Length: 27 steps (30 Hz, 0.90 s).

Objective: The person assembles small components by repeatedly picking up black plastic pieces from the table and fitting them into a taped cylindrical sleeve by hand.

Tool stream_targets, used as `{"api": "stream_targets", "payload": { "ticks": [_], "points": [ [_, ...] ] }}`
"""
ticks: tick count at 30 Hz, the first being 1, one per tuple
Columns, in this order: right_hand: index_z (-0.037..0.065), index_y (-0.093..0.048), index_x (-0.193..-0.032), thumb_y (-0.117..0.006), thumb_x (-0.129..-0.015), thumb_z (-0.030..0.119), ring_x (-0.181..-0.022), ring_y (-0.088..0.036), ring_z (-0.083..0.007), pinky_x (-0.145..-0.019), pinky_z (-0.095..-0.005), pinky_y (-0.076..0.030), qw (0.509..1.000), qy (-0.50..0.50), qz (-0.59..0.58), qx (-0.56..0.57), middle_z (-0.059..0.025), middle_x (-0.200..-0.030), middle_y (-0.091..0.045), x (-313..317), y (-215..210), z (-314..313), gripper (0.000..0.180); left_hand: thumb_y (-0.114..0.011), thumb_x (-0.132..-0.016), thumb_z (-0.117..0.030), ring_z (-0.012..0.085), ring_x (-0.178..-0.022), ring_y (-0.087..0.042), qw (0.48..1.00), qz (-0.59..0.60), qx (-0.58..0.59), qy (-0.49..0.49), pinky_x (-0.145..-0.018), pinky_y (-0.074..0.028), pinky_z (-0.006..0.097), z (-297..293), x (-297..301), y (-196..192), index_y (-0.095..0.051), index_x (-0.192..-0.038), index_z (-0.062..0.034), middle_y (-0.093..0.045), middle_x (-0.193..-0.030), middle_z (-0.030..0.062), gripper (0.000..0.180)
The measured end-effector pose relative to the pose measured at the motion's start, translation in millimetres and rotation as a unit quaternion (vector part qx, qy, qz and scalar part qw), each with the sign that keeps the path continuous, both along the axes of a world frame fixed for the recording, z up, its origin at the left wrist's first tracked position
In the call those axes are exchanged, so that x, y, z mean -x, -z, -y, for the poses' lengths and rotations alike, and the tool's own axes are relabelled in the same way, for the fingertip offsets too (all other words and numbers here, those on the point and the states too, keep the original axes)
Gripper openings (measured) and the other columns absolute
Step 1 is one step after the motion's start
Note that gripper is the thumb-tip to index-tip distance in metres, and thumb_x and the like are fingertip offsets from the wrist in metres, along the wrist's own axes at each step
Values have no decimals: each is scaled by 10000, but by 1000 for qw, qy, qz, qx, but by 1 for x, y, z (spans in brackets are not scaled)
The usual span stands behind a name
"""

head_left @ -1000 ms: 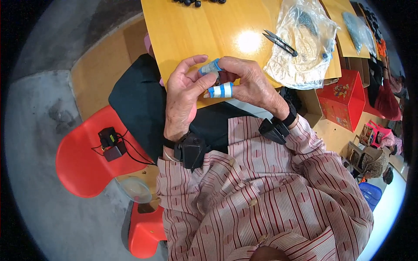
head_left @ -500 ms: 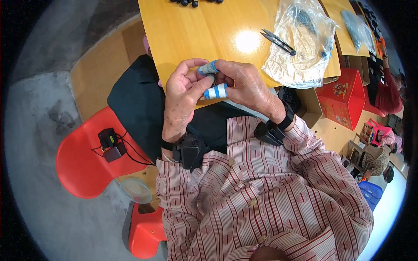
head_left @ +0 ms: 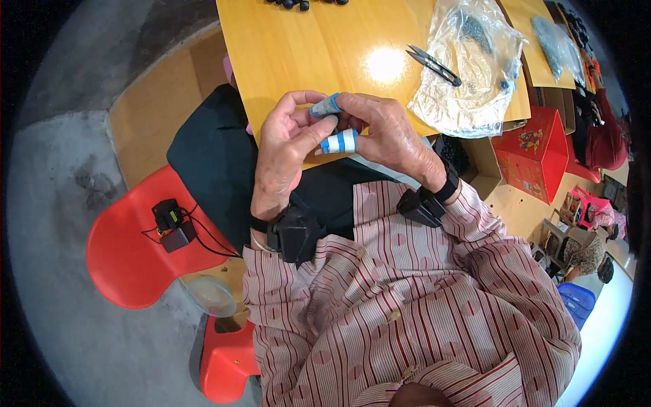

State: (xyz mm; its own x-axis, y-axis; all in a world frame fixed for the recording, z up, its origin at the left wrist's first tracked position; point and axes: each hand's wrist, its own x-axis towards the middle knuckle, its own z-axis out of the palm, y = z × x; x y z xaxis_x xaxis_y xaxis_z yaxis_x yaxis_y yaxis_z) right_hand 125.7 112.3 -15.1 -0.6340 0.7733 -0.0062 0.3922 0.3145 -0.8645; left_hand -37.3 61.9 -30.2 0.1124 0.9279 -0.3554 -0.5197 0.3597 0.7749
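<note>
Over the wooden surface [head_left: 305,54], the left hand [head_left: 283,146] and right hand [head_left: 393,136] pinch a small, mostly hidden dark piece [head_left: 336,123] between their fingers; handling seems unfinished, black balls [head_left: 289,3] lying beyond.

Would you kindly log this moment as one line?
left hand + right hand: fingers around small dark item, mostly hidden | snips: partly on clear bag | black pieces: on table

Red chair [head_left: 129,261], red patterned box [head_left: 530,166]
</note>
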Motion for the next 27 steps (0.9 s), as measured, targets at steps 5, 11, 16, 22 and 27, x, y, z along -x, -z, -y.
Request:
{"api": "stream_targets", "payload": {
  "ticks": [5,11,16,22,27],
  "points": [
    [51,-601,-986,-746,-724,138,-627,-609,-179,-574,-292,-495,999,5,-6,38,-86,-699,-604,-2,-7,-2,312,-657,-832,-60,125,-897,-574,999,-17,-17,24,-794,-477,250,2,3,-2,-451,-1204,17,-598,-1011,100,432],
    [50,-609,-1002,-767,-717,190,-606,-566,-125,-563,-273,-477,997,12,-15,69,-59,-674,-585,-8,-3,-2,355,-769,-724,-33,132,-976,-543,988,-59,-129,65,-832,-472,263,4,-5,-2,-422,-1277,9,-561,-1079,84,654],
    [43,-604,-1012,-764,-724,196,-603,-543,-111,-556,-266,-467,995,29,-49,79,-54,-664,-568,-11,9,0,364,-783,-699,-19,137,-952,-559,990,-59,-112,55,-848,-476,271,2,-9,0,-437,-1276,18,-567,-1068,79,674],
    [39,-594,-1003,-760,-736,212,-586,-521,-110,-540,-261,-456,995,26,-42,82,-55,-652,-561,-12,6,1,359,-778,-709,-29,134,-938,-575,985,-105,-127,56,-836,-485,266,3,-9,3,-479,-1243,55,-593,-1054,87,617],
    [21,-610,-962,-763,-759,213,-635,-508,-47,-563,-209,-445,995,31,-36,88,-5,-739,-606,-12,13,3,319,-771,-718,-43,137,-919,-591,983,-130,-122,49,-808,-498,272,5,-8,-1,-497,-1229,55,-605,-1029,93,588]
  ]
}}
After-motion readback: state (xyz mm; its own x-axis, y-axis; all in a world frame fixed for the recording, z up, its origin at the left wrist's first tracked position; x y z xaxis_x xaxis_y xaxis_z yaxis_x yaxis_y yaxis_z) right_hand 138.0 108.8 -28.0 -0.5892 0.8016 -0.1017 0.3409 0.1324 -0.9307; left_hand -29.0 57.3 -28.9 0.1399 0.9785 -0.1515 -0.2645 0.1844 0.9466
